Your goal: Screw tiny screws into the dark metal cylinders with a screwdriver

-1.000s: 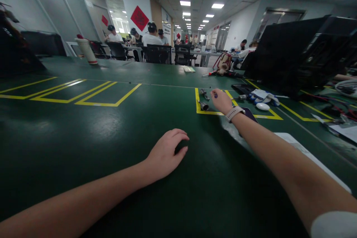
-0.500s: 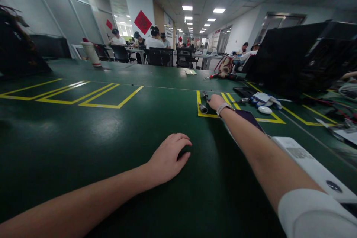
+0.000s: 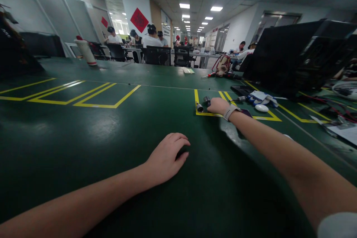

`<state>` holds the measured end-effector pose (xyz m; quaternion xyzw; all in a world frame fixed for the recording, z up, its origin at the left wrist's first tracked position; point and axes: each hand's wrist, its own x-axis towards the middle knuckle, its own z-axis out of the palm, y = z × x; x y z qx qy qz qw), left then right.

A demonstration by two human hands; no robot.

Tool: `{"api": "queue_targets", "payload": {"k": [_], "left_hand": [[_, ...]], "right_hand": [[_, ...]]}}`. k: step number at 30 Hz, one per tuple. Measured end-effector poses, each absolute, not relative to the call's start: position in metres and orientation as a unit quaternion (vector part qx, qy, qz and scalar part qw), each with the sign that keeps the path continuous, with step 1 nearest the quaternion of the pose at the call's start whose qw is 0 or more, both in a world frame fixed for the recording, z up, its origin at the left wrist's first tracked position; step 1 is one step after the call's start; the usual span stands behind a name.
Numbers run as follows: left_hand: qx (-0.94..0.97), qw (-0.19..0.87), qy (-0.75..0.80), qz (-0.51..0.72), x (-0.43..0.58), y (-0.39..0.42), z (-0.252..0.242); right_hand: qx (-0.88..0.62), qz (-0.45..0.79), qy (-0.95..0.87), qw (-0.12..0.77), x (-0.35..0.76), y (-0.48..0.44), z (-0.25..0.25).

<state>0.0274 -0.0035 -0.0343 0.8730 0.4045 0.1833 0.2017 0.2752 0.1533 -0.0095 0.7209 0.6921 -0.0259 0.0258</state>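
Note:
My left hand (image 3: 169,158) rests on the green tabletop (image 3: 134,137), its fingers loosely curved and the thumb apart, holding nothing. Farther off to the right, my right hand (image 3: 218,106) has its fingers closed on a dark metal cylindrical piece that looks like a socket (image 3: 206,100). Most of the grip is hidden behind the hand. Just left of those fingers, a second short, hollow metal socket (image 3: 199,108) lies inside the corner of a yellow tape outline (image 3: 196,96). A grey watch band (image 3: 231,112) circles the right wrist.
Beyond my right hand lie a screwdriver-like metal tool (image 3: 240,99), a blue and white glove (image 3: 262,97) and a white oval object (image 3: 261,108). A large black case (image 3: 290,55) stands at the right. A white bottle (image 3: 86,52) stands far left. People sit at tables behind.
My right hand has come nearer to me, bringing the dark metal socket with it toward the other socket. The view has shifted slightly. My left hand stays in place.

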Motion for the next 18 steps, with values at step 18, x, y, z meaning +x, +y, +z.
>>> {"api": "queue_targets", "payload": {"k": [18], "left_hand": [[0.839, 0.241, 0.433, 0.225, 0.026, 0.004, -0.034]], "right_hand": [[0.706, -0.024, 0.693, -0.144, 0.271, 0.104, -0.043]]}}
